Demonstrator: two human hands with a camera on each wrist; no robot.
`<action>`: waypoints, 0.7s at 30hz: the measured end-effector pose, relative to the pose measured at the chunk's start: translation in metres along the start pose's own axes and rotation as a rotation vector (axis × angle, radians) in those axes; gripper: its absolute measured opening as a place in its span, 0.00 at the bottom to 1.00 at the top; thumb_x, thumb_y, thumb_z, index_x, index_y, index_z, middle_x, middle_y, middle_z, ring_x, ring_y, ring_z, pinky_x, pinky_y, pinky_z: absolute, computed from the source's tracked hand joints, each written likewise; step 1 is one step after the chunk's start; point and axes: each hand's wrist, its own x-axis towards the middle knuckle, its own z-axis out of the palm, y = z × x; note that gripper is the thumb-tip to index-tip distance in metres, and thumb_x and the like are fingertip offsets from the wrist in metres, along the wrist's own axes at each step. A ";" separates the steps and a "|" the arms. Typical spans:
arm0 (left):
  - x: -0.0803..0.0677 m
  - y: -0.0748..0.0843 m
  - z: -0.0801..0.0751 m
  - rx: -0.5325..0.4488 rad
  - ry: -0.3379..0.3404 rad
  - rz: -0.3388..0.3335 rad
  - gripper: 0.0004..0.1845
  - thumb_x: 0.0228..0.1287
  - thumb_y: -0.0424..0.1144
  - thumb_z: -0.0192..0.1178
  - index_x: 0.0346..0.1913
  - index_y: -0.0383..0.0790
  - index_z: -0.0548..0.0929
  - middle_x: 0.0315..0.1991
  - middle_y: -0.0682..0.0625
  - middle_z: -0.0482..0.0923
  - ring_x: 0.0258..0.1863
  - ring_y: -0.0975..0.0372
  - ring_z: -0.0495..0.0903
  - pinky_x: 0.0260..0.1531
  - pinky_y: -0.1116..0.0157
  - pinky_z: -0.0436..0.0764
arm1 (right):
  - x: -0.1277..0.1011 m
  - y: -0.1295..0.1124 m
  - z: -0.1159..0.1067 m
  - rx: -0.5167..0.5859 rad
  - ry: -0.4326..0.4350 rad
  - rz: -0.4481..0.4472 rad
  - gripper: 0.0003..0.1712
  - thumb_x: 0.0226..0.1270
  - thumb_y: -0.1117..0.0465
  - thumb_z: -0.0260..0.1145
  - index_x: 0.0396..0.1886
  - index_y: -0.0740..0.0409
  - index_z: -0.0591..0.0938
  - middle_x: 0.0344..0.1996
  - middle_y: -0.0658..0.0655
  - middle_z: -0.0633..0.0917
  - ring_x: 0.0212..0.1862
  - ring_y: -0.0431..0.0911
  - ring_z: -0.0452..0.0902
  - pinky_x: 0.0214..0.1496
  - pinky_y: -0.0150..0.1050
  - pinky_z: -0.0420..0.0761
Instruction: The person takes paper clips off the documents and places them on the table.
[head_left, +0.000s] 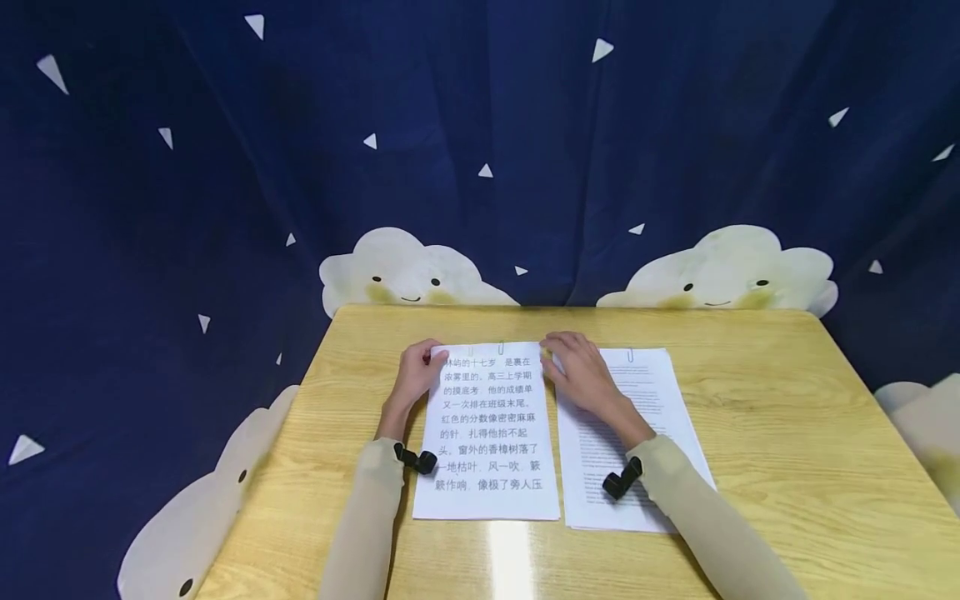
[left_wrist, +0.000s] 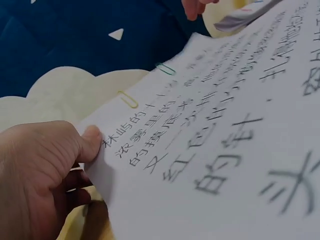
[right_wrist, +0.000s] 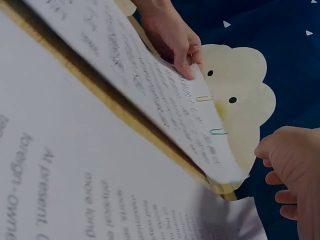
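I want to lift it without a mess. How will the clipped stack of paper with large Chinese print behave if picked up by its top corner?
The paper stack will probably flop and sag: the left hand already bends its lifted corner. It looks light, being thin sheets. Two paper clips on the top edge should keep the sheets together, though the lower edge may fan out.

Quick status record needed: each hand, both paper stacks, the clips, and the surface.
left hand: pinches the top left corner of the Chinese sheets, thumb on top
right hand: at the top right corner of those sheets, partly over the English stack; grip unclear
Chinese sheets: far edge lifted off the table
clips: yellow clip and green clip on the Chinese sheets' top edge; one clip on the English stack
English stack: lies flat, right of the Chinese sheets
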 end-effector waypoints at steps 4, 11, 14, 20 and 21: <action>-0.001 0.004 -0.005 -0.057 0.014 0.032 0.07 0.75 0.31 0.63 0.45 0.31 0.89 0.35 0.39 0.87 0.29 0.58 0.80 0.31 0.69 0.76 | 0.005 -0.002 -0.006 0.034 0.059 -0.016 0.17 0.73 0.61 0.68 0.58 0.63 0.85 0.61 0.64 0.83 0.65 0.61 0.74 0.67 0.60 0.71; -0.002 0.022 -0.013 -0.075 0.068 0.049 0.08 0.74 0.29 0.63 0.47 0.29 0.90 0.39 0.36 0.88 0.27 0.60 0.82 0.27 0.71 0.79 | 0.006 -0.004 -0.016 0.082 0.088 -0.037 0.17 0.73 0.62 0.68 0.57 0.64 0.85 0.59 0.63 0.84 0.64 0.60 0.75 0.69 0.58 0.70; -0.003 0.034 -0.018 -0.083 0.091 0.059 0.08 0.74 0.29 0.63 0.47 0.29 0.90 0.38 0.35 0.88 0.25 0.60 0.81 0.24 0.70 0.79 | 0.005 -0.005 -0.021 0.101 0.109 -0.049 0.17 0.74 0.62 0.68 0.57 0.64 0.85 0.58 0.63 0.84 0.63 0.60 0.76 0.69 0.56 0.70; -0.004 0.063 -0.024 -0.094 0.098 0.063 0.08 0.74 0.31 0.63 0.48 0.31 0.90 0.40 0.37 0.88 0.25 0.61 0.80 0.22 0.70 0.78 | 0.007 -0.012 -0.038 0.161 0.169 -0.024 0.18 0.76 0.58 0.68 0.59 0.62 0.84 0.59 0.62 0.84 0.64 0.59 0.76 0.69 0.55 0.70; -0.005 0.069 -0.025 -0.093 0.097 0.066 0.08 0.74 0.31 0.63 0.48 0.31 0.90 0.40 0.37 0.88 0.26 0.61 0.80 0.23 0.70 0.78 | 0.007 -0.013 -0.041 0.171 0.175 -0.008 0.19 0.77 0.57 0.67 0.60 0.62 0.84 0.59 0.62 0.84 0.64 0.59 0.75 0.69 0.55 0.70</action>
